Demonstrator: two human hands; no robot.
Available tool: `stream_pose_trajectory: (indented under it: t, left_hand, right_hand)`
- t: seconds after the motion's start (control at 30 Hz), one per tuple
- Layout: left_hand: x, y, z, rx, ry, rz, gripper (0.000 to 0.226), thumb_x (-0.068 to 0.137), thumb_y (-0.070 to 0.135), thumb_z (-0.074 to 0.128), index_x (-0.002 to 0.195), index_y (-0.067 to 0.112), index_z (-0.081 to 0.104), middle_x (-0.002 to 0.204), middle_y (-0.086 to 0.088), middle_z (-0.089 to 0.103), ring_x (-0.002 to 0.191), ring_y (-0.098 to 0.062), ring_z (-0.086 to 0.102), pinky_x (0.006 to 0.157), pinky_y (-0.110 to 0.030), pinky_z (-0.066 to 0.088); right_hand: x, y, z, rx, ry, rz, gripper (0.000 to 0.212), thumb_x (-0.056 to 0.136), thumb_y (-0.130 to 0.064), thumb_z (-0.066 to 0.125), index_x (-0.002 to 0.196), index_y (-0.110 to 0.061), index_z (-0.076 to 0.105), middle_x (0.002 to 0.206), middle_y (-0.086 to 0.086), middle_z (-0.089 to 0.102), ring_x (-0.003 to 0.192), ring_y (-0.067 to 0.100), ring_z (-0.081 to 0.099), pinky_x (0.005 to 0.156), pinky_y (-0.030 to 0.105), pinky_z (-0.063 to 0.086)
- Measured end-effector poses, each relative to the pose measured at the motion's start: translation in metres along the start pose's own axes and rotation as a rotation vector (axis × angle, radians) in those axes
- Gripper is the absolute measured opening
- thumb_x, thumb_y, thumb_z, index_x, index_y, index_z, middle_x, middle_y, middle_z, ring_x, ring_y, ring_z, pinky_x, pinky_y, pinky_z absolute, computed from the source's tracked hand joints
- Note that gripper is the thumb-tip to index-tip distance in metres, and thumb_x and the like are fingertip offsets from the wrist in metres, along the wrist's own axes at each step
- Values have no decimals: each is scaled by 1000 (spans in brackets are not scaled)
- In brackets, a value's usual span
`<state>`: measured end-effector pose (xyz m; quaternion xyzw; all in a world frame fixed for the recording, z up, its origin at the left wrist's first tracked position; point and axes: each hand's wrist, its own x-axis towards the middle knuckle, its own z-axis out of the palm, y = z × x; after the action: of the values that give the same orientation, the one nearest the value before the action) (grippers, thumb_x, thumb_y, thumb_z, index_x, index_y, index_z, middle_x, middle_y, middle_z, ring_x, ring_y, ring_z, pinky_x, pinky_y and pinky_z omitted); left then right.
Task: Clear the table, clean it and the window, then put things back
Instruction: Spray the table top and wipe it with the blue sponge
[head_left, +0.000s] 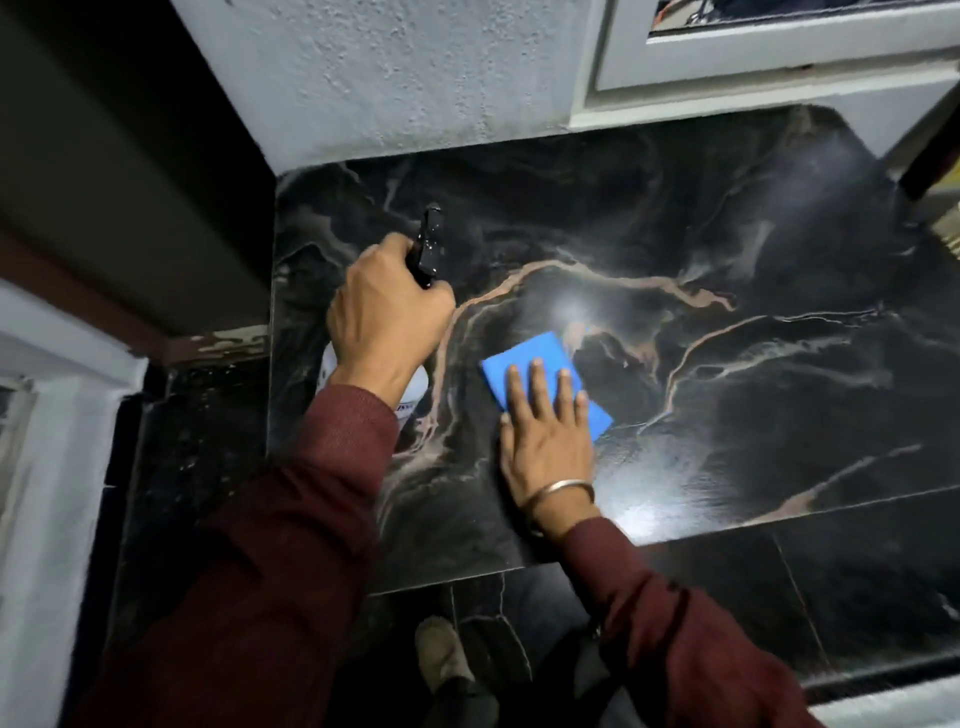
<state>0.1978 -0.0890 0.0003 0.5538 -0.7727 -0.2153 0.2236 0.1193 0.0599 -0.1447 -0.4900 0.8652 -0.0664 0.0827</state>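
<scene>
The black marble table (727, 395) with pinkish veins fills the middle of the head view. My left hand (387, 317) grips a spray bottle (428, 249) by its black trigger head over the table's left side; the white body shows below the wrist. My right hand (545, 421) presses flat, fingers straight, on a folded blue cloth (535, 364) lying on the marble near the centre. The window frame (753, 57) stands at the top right, behind the table.
A rough pale wall (389, 78) borders the table's back left. A dark ledge (130, 182) lies to the left. Black floor tiles (857, 597) run along the near edge, with my foot (441, 649) below. A dark object (930, 166) pokes in at the right.
</scene>
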Motion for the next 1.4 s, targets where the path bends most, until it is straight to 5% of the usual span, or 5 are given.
stream_pose_trajectory:
  t: [0.4, 0.73, 0.97, 1.1, 1.4]
  left_hand:
    - [11, -84, -42, 52, 71, -178, 31, 80, 30, 58, 109, 21, 65, 110, -10, 69, 103, -36, 61, 79, -38, 45]
    - [17, -121, -66, 62, 102, -217, 23, 80, 28, 57, 101, 20, 64, 105, -9, 69, 98, -35, 61, 72, -35, 37]
    - [35, -134, -84, 66, 133, -240, 23, 81, 28, 57, 102, 19, 64, 108, -10, 69, 103, -38, 60, 73, -34, 36]
    - [46, -140, -91, 48, 134, -220, 21, 81, 28, 58, 101, 21, 63, 106, -9, 68, 100, -37, 60, 73, -35, 39]
    - [87, -104, -53, 44, 134, -188, 25, 82, 32, 59, 104, 21, 64, 108, -12, 68, 103, -41, 60, 78, -40, 45]
  right_hand:
    - [-114, -143, 38, 76, -222, -720, 54, 92, -40, 41, 144, -30, 32, 154, -2, 32, 144, 29, 26, 113, 49, 28]
    - [66, -60, 4, 10, -59, -130, 60, 93, -42, 16, 150, -23, 28, 156, 10, 26, 143, 40, 20, 114, 54, 17]
    - [-13, -199, 36, -11, -162, -636, 56, 91, -37, 31, 145, -24, 36, 153, 5, 34, 141, 39, 27, 111, 54, 28]
    - [-44, -198, 46, -46, -212, -914, 52, 94, -42, 36, 145, -29, 33, 154, -1, 33, 142, 32, 28, 114, 50, 27]
    - [115, -136, 14, -21, -145, -494, 57, 94, -43, 19, 148, -31, 29, 156, -2, 27, 144, 26, 25, 116, 47, 15]
